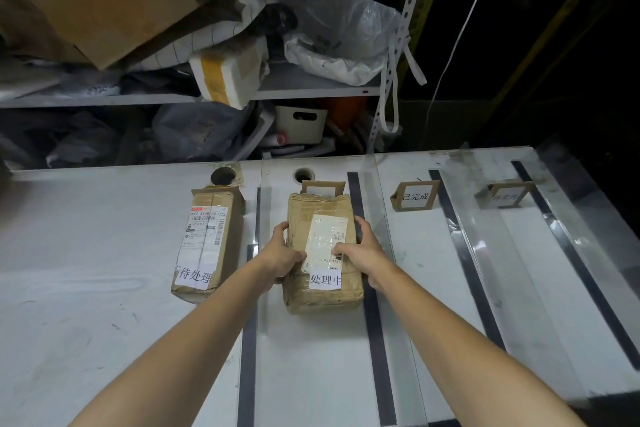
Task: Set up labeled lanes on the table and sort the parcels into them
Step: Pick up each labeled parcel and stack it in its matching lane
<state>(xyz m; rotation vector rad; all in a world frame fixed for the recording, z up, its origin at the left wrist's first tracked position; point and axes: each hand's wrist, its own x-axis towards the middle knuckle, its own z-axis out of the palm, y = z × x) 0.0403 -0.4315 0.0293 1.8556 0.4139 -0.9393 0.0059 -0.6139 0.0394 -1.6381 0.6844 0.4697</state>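
Brown-paper parcel [322,253], flat on the white table [86,253], inside the second lane from the left, between two dark tape strips [375,340]. Carries a white slip marked 处理中 on its near end; probably placed here to match that lane. Hides most of the cardboard sign [323,188] just behind it. Held from both sides at once, likely for squaring it lengthwise along the tape.

Left hand [282,253]: fingers curled over the left long edge, thumb lying on top. Right hand [360,246]: fingers wrapped round the right long edge, thumb pressed on the shipping label. Both forearms stretched forward, nearly straight, converging on the parcel from either side. Looks seated on the table rather than lifted, though hard to say for certain.

In the first lane, the other parcel [207,239], marked 待处理, lying untouched just beside the left hand. Further right, two more stands: the third sign [415,196] reading 已完成, the fourth sign [504,196] too blurred to read, no parcels visible before either. Sorting, on that showing, only partly done.
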